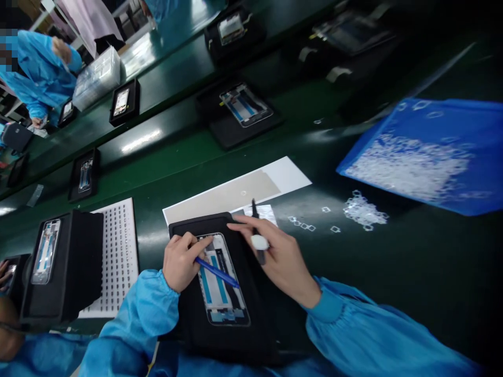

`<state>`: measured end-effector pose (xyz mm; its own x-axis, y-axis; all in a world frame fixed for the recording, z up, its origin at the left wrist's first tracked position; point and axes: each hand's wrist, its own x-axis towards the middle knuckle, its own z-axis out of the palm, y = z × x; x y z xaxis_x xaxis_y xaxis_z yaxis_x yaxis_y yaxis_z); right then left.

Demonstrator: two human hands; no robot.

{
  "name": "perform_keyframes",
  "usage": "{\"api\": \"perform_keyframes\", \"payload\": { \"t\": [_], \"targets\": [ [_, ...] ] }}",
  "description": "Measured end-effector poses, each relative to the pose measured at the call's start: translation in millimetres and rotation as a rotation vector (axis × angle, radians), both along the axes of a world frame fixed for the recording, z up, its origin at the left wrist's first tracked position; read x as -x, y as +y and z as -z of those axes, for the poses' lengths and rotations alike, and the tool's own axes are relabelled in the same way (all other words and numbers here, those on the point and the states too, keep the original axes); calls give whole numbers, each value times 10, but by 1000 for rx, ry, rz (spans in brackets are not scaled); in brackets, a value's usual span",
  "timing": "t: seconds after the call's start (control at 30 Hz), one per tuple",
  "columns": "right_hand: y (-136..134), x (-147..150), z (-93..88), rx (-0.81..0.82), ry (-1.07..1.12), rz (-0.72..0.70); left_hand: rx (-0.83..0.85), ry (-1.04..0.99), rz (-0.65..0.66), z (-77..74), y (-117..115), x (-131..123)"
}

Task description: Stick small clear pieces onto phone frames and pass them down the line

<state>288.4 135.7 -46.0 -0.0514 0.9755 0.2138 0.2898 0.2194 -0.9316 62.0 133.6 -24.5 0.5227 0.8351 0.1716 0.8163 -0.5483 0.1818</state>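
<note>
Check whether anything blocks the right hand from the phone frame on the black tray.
Nothing visible stands between the right hand and the phone frame's near side. Over the frame, though, the left hand covers part of its upper end, and a blue stick slants across it.

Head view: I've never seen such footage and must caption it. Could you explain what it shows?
It's a single picture from a camera worn on the head of someone working bare-handed, looking forward and down. The left hand holds a blue stick across an opened phone, which lies on a black tray. The right hand, beside the phone, holds a slim dark tool. Small pale rings lie in a pile on the green table to the right.
</note>
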Motion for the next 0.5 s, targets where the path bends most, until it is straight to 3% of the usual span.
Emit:
{"api": "perform_keyframes", "payload": {
  "t": [0.17, 0.33, 0.5],
  "targets": [
    [41, -539, -120, 254, 262, 273, -116, -47, 102, -115, 58, -181],
    [159, -650, -58, 379, 308, 189, -91, 179, 343, -146, 275, -704],
    [196, -547, 49, 320, 152, 223, 28, 328, 338, -38, 369, -889]
  ]
}}
